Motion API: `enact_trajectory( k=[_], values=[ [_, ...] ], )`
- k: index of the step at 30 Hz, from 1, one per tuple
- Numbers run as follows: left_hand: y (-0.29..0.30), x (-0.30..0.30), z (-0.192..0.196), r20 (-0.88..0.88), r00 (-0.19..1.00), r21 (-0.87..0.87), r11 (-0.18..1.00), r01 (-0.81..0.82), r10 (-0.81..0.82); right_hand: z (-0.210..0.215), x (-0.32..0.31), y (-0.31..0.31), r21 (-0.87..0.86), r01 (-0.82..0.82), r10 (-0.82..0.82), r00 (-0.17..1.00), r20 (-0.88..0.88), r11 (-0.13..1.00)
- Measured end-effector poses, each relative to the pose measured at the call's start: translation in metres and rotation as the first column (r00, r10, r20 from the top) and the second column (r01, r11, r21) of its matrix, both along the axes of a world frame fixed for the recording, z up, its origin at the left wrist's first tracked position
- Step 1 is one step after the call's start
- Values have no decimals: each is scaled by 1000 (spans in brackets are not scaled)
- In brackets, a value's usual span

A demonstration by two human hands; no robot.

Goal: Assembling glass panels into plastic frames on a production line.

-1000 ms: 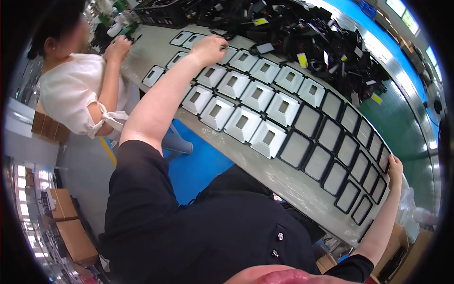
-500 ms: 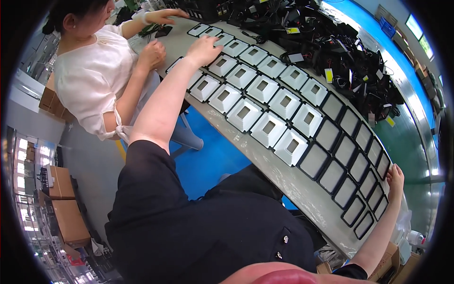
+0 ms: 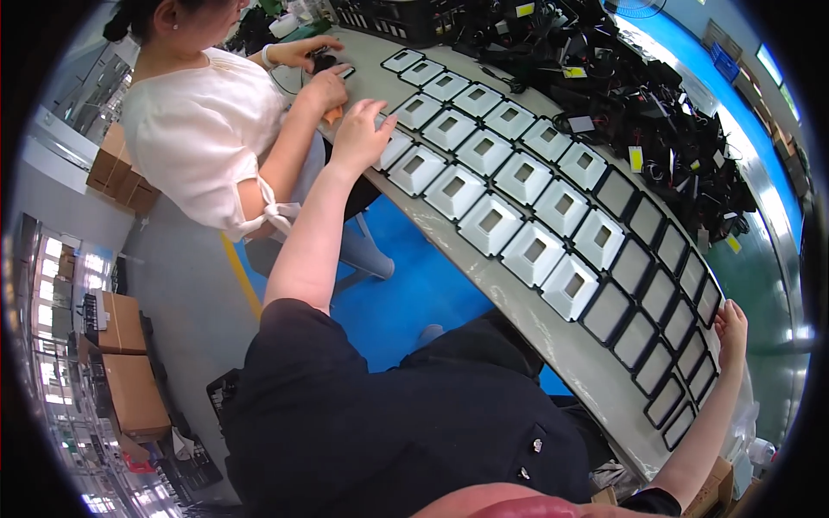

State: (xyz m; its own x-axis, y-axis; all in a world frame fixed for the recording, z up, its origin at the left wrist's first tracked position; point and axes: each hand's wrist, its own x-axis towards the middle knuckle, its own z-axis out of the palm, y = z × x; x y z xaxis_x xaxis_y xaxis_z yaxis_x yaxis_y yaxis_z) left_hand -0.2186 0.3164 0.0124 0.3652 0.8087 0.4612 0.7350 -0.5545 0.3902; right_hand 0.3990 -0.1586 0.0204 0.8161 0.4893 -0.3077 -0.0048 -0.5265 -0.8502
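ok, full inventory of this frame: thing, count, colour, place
white inserts: about twenty, white, three rows along the table
flat frames: many, black-edged grey, right end of the rows
table: one, grey, curving across the frame
black parts with yellow tags: a heap, far side of table
co-worker: one, white top, upper left
cardboard boxes: several, brown, floor at left
left hand: on a near-row insert
right hand: at the frames' right end

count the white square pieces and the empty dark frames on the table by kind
white square pieces with a square hole: 19, one partly under the left hand
empty dark frames: about 15, hard to split near the right hand
total: about 34
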Motion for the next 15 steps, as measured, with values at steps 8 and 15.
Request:
enact_trajectory(
  k=[8,15],
  values=[
    [48,5,4,-101,995,-73,997,14,-21,12,-37,47,26,-35,35,999,-16,999],
    [133,42,21,-283,950,-347,909,-233,135,12,-44,56,7,8,-7,997,-71,1000]
  ],
)
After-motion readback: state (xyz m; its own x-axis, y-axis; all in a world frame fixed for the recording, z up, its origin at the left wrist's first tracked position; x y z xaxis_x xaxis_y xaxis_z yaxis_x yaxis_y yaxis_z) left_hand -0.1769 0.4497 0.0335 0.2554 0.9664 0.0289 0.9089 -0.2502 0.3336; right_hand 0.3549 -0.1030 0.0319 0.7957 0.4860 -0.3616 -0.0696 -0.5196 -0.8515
